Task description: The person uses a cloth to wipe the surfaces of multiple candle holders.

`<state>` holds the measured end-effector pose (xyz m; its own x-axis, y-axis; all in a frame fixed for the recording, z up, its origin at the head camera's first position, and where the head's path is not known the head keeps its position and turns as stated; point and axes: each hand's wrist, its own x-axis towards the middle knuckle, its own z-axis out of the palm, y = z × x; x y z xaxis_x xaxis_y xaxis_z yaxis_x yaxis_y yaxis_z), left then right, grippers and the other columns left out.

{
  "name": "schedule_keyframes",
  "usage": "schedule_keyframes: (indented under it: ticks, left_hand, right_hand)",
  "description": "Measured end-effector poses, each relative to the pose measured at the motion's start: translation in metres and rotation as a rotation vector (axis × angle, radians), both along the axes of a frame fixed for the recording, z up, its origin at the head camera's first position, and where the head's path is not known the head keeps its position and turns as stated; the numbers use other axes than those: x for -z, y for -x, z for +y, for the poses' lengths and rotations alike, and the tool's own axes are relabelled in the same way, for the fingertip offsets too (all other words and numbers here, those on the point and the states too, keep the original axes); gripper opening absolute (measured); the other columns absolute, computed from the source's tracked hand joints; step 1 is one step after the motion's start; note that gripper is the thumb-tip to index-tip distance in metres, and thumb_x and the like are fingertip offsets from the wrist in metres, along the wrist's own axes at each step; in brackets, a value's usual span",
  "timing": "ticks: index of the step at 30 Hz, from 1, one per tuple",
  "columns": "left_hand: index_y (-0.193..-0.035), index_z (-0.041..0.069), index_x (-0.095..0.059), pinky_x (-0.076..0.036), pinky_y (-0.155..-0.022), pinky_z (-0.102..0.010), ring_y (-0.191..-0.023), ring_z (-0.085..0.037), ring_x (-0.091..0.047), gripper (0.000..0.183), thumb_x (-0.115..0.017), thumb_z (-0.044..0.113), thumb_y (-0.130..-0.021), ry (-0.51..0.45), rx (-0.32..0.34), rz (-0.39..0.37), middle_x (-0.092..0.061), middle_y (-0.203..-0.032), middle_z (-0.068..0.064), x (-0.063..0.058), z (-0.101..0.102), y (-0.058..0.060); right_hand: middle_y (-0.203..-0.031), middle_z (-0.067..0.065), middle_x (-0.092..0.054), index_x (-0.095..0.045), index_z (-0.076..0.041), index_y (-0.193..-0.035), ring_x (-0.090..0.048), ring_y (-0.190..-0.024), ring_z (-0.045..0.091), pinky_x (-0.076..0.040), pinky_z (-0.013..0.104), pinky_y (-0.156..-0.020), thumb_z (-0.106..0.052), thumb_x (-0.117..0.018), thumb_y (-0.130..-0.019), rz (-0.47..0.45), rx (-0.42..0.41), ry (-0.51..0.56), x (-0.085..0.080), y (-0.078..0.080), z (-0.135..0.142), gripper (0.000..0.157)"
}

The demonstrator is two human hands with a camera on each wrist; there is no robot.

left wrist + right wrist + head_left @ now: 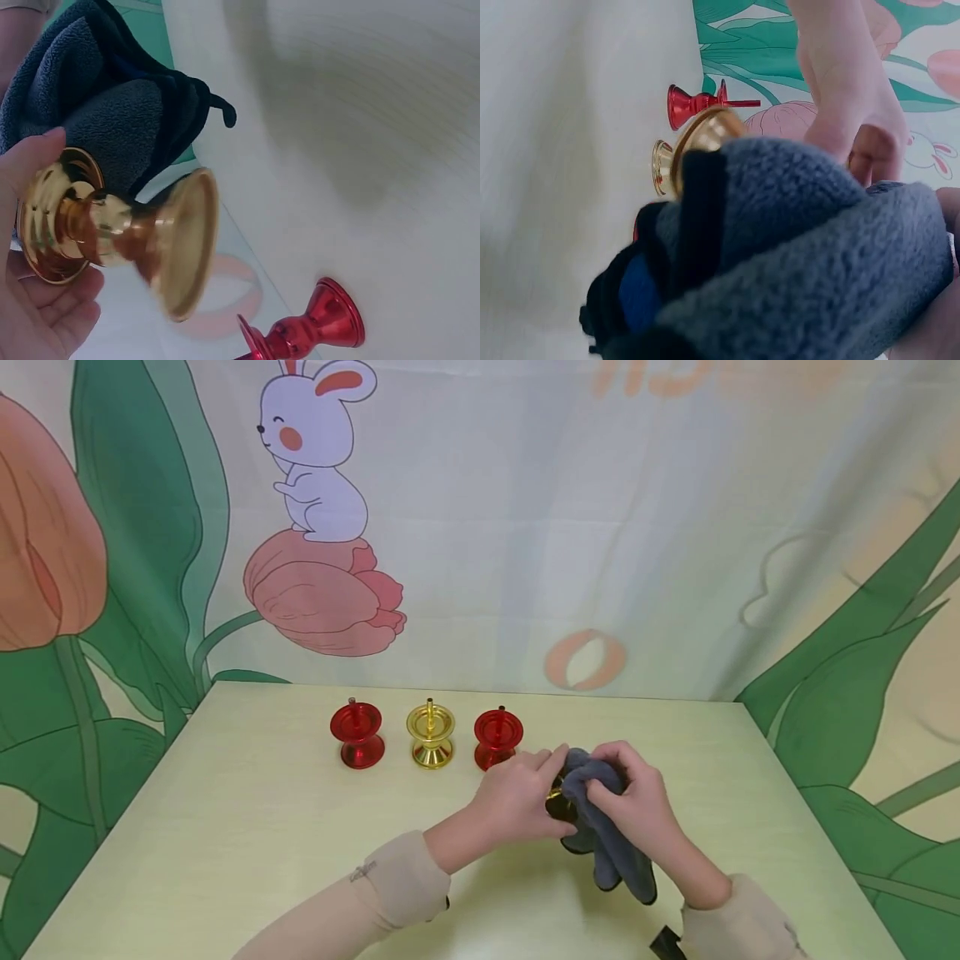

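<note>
My left hand (pixel 517 802) grips a shiny gold candle holder (pixel 109 225) by its upper dish, fingers and thumb around the rim. In the left wrist view its flared base points away from the palm, clear of the table. A dark grey fluffy cloth (pixel 611 839) with black edging is pinched by my right hand (pixel 637 793). The cloth lies against the dish end and hangs down in folds. In the right wrist view the cloth (pixel 795 247) hides most of the holder, leaving part of the gold base in sight.
Along the table's (pixel 262 827) back stand a red candle holder (pixel 357 731), a gold one (pixel 431 731) and another red one (pixel 498 735), all upright with spikes. The last is close to my left hand. Behind hangs a printed curtain (pixel 480 527). A black object (pixel 666 943) shows by the right sleeve.
</note>
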<state>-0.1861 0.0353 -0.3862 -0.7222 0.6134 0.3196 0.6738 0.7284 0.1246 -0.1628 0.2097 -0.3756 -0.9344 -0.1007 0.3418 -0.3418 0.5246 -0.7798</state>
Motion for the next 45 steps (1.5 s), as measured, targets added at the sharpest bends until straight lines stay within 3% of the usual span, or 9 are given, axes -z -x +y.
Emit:
schedule_keyframes:
  ticks: [8, 14, 19, 23, 26, 30, 35, 42, 45]
  left_hand:
    - [-0.135, 0.015, -0.037, -0.04, -0.095, -0.032, -0.109, -0.017, -0.052, 0.099, -0.063, 0.07, -0.057, -0.153, -0.021, -0.003, -0.056, -0.123, 0.002, 0.005, -0.013, -0.002]
    - [-0.134, 0.011, -0.037, -0.041, -0.094, -0.033, -0.112, -0.017, -0.05, 0.095, -0.064, 0.066, -0.061, -0.17, -0.011, -0.076, -0.055, -0.124, -0.001, 0.005, -0.016, -0.004]
    - [-0.131, 0.007, -0.04, -0.047, -0.087, -0.03, -0.111, -0.018, -0.05, 0.089, -0.065, 0.06, -0.064, -0.204, -0.014, -0.122, -0.055, -0.122, -0.004, 0.006, -0.018, -0.005]
    - [-0.13, 0.005, -0.04, -0.048, -0.084, -0.029, -0.107, -0.017, -0.052, 0.089, -0.066, 0.059, -0.064, -0.21, -0.005, -0.115, -0.057, -0.119, -0.002, 0.006, -0.022, -0.005]
    - [-0.132, 0.003, -0.038, -0.048, -0.083, -0.029, -0.107, -0.018, -0.052, 0.092, -0.066, 0.058, -0.064, -0.181, 0.002, -0.133, -0.058, -0.118, -0.002, 0.003, -0.023, -0.005]
    - [-0.134, 0.002, -0.033, -0.049, -0.077, -0.026, -0.102, -0.019, -0.054, 0.096, -0.066, 0.058, -0.064, -0.17, 0.02, -0.165, -0.062, -0.109, -0.003, -0.001, -0.022, -0.005]
    - [-0.135, 0.003, -0.031, -0.047, -0.07, -0.022, -0.092, -0.016, -0.055, 0.098, -0.069, 0.056, -0.062, -0.219, 0.04, -0.177, -0.063, -0.097, -0.001, -0.002, -0.021, -0.004]
    - [-0.135, 0.003, -0.031, -0.048, -0.078, -0.026, -0.096, -0.019, -0.056, 0.093, -0.069, 0.05, -0.064, -0.239, 0.042, -0.16, -0.064, -0.1, -0.002, -0.003, -0.024, -0.002]
    - [-0.135, 0.001, -0.032, -0.049, -0.08, -0.027, -0.098, -0.019, -0.056, 0.093, -0.068, 0.05, -0.065, -0.225, 0.04, -0.15, -0.064, -0.101, -0.004, -0.003, -0.025, -0.002]
  right_hand:
    - [-0.075, -0.007, -0.056, -0.055, 0.001, -0.092, -0.051, -0.064, 0.005, -0.046, 0.018, -0.055, 0.01, -0.057, -0.075, 0.044, 0.013, 0.236, 0.001, 0.0, -0.001, 0.02]
    - [-0.072, -0.008, -0.055, -0.053, 0.004, -0.091, -0.051, -0.063, 0.006, -0.045, 0.018, -0.053, 0.011, -0.056, -0.074, -0.006, 0.015, 0.327, 0.001, 0.0, -0.001, 0.018]
    - [-0.077, -0.009, -0.06, -0.055, 0.003, -0.094, -0.054, -0.065, 0.006, -0.047, 0.019, -0.055, 0.008, -0.058, -0.076, -0.067, -0.033, 0.339, -0.002, 0.001, 0.003, 0.019]
    - [-0.082, -0.01, -0.062, -0.056, 0.002, -0.098, -0.056, -0.069, 0.005, -0.049, 0.018, -0.057, 0.004, -0.059, -0.078, -0.058, -0.057, 0.323, -0.013, 0.002, 0.011, 0.02]
    - [-0.083, -0.01, -0.061, -0.057, 0.002, -0.099, -0.056, -0.069, 0.005, -0.048, 0.017, -0.057, 0.006, -0.059, -0.078, 0.014, -0.079, 0.297, -0.023, 0.003, 0.015, 0.021]
    - [-0.087, -0.011, -0.061, -0.057, 0.004, -0.101, -0.056, -0.071, 0.004, -0.048, 0.016, -0.058, 0.012, -0.057, -0.076, 0.127, -0.211, 0.218, -0.031, 0.004, 0.016, 0.026]
    - [-0.098, -0.017, -0.059, -0.056, 0.005, -0.104, -0.056, -0.086, -0.001, -0.046, 0.013, -0.071, 0.013, -0.06, -0.072, 0.164, -0.335, 0.078, -0.032, 0.002, 0.012, 0.034]
    - [-0.111, 0.008, -0.057, -0.061, -0.007, -0.104, -0.046, -0.111, 0.007, -0.038, 0.018, -0.091, 0.006, -0.064, -0.072, 0.158, -0.469, -0.072, -0.027, 0.002, 0.012, 0.035]
    - [-0.11, 0.008, -0.059, -0.065, -0.011, -0.098, -0.045, -0.115, 0.011, -0.034, 0.018, -0.097, 0.004, -0.062, -0.075, 0.178, -0.482, -0.125, -0.023, 0.003, 0.011, 0.028]
